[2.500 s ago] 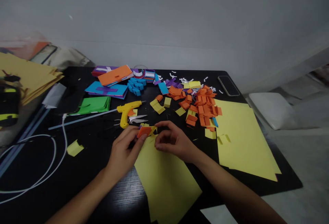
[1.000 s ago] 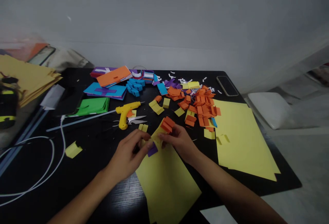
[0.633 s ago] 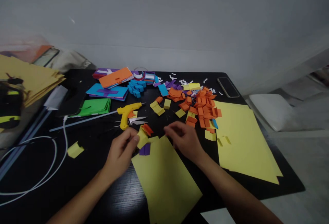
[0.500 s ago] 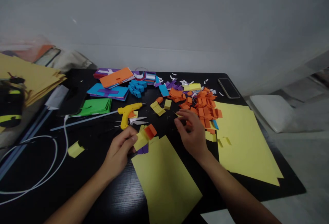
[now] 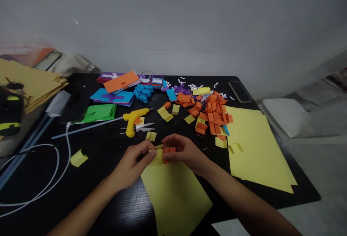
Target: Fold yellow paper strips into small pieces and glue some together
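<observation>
My left hand (image 5: 135, 163) pinches a folded yellow paper piece (image 5: 156, 158) between thumb and fingers. Against its right side sits a small folded orange paper piece (image 5: 169, 153), gripped by the thumb and fingers of my right hand (image 5: 188, 153). Both hands meet over the top end of a yellow paper sheet (image 5: 176, 200) lying on the black table. Just beyond them is a small folded yellow piece (image 5: 151, 136). Whether the two held pieces are joined, I cannot tell.
A yellow glue gun (image 5: 132, 118) and scissors (image 5: 143, 127) lie beyond my left hand. Orange folded pieces (image 5: 215, 111) are heaped at the right, beside large yellow sheets (image 5: 257, 145). A phone (image 5: 240, 91) lies at the back right. A white cable (image 5: 69, 142) loops at the left.
My right hand has come left and nearer from beside the orange heap to meet my left hand. It now grips the orange piece. The left hand has shifted slightly right.
</observation>
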A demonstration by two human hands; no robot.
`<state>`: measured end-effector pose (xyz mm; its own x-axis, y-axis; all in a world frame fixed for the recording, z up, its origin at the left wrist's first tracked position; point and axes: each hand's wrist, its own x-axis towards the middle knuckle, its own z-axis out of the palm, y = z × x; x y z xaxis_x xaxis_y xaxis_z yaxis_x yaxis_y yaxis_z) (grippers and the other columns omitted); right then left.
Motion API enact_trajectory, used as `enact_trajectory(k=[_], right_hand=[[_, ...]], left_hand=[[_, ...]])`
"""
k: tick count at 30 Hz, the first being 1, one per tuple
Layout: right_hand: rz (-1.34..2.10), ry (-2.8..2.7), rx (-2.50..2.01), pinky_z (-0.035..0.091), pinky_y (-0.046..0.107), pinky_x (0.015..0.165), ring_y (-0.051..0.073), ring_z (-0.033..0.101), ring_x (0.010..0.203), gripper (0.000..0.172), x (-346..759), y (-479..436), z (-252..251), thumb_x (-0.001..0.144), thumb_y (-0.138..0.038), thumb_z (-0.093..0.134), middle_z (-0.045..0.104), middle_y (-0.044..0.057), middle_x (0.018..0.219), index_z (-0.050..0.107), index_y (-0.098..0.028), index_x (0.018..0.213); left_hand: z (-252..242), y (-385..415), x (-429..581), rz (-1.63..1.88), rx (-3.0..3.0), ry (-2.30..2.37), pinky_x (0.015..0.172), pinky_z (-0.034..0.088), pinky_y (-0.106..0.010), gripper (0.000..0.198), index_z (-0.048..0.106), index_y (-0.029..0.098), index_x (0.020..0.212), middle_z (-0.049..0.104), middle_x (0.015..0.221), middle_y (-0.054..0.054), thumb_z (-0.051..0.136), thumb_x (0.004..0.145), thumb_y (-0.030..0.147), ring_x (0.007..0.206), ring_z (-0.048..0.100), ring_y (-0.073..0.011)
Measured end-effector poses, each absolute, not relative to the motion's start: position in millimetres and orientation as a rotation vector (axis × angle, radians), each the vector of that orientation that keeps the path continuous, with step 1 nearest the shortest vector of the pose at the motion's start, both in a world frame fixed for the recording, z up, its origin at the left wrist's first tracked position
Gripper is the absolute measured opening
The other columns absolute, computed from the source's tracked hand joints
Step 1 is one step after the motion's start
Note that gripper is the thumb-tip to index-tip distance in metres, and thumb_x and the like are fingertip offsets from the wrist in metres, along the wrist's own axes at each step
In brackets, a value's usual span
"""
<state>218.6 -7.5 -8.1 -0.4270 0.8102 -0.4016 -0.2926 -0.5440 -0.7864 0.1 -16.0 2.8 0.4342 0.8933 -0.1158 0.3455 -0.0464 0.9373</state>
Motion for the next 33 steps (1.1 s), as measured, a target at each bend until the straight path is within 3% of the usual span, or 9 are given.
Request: enact_trajectory(k=[3,9,16,22,25,30,33], right_hand=[[2.087,-0.854,-1.061,0.054,0.025,0.067,0.011,0.069,0.066,0.04,218,-8,-7,0.06,-0.028,0.097,0.072,-0.002,0.076,0.069,-0.016,0.086],[2.015,-0.915,-1.125,0.049,0.023,0.064,0.01,0.064,0.062,0.045,215,-10,-9,0.053,-0.03,0.099,0.07,-0.004,0.071,0.066,-0.017,0.081],[1.86,-1.081,-1.174,0.05,0.025,0.056,0.012,0.063,0.058,0.039,213,-11,-6,0.069,-0.042,0.089,0.068,-0.003,0.067,0.061,-0.018,0.08],[1.716,-1.045,-1.156,0.05,0.023,0.048,0.015,0.069,0.061,0.037,213,-10,-11,0.073,-0.039,0.085,0.065,-0.003,0.071,0.061,-0.02,0.093],[1.61,-1.076,-1.187,0.046,0.021,0.047,0.014,0.067,0.058,0.029,214,-8,-13,0.076,-0.033,0.082,0.063,-0.004,0.07,0.06,-0.022,0.092],[1.512,-1.175,-1.272,0.046,0.025,0.052,0.015,0.064,0.058,0.023,217,-8,-11,0.079,-0.03,0.077,0.064,-0.004,0.069,0.062,-0.023,0.095],[1.443,-1.225,-1.304,0.047,0.027,0.057,0.016,0.064,0.061,0.026,219,-9,-9,0.08,-0.029,0.076,0.064,-0.004,0.07,0.061,-0.024,0.101]], left_hand=[[0,-17,2,0.637,1.633,1.143,0.054,0.032,-0.024,0.033,0.059,0.019,0.082,0.045,0.061,0.007,0.05,0.102,0.044,0.057,0.042,-0.0123],[-3,-19,8,0.716,1.714,1.204,0.053,0.036,-0.022,0.028,0.059,0.02,0.083,0.046,0.06,0.008,0.052,0.102,0.04,0.054,0.045,-0.0113],[-1,-20,6,0.738,1.804,1.255,0.052,0.039,-0.021,0.026,0.064,0.02,0.086,0.057,0.059,0.006,0.052,0.102,0.037,0.053,0.052,-0.0108],[10,9,-31,1.012,1.812,1.908,0.063,0.044,-0.026,0.024,0.068,0.021,0.09,0.068,0.074,0.001,0.056,0.097,0.041,0.066,0.062,-0.0162],[17,26,-43,0.689,1.842,2.121,0.06,0.039,-0.029,0.032,0.065,0.022,0.078,0.065,0.067,-0.002,0.057,0.093,0.049,0.064,0.062,-0.0211],[20,39,-37,0.34,1.86,2.163,0.054,0.035,-0.03,0.051,0.068,0.024,0.073,0.074,0.081,-0.009,0.054,0.088,0.07,0.072,0.067,-0.0298],[18,41,-33,0.294,1.864,2.176,0.052,0.032,-0.03,0.047,0.067,0.024,0.072,0.074,0.076,-0.01,0.056,0.087,0.067,0.069,0.066,-0.0309]])
